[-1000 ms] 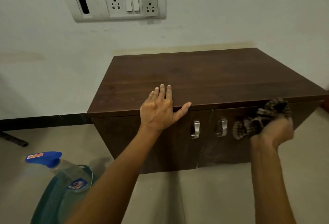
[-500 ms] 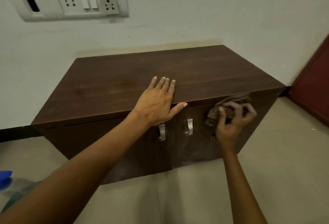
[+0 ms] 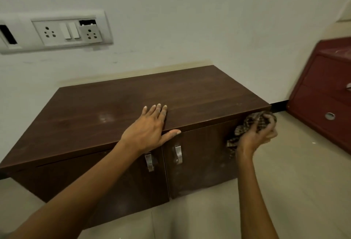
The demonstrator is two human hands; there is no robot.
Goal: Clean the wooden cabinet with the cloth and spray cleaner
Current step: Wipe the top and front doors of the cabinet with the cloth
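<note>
Bracing cabinet (image 3: 190,94) | left hand (image 3: 150,130) spread flat | right hand (image 3: 254,136) clutching cloth (image 3: 252,123)

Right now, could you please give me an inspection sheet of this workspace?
Surface: cabinet top bare, with a pale smudge left of centre.
Job's things: cloth bunched against the right door's upper right corner; spray cleaner not in view.
Clutter: nothing seen.
Hands: left hand flat on the front edge, thumb over the lip; right hand grips the cloth.
Cables: nothing seen.
Surroundings: socket panel on the wall, one socket loose; red drawer unit to the right; tiled floor; both doors shut.
</note>
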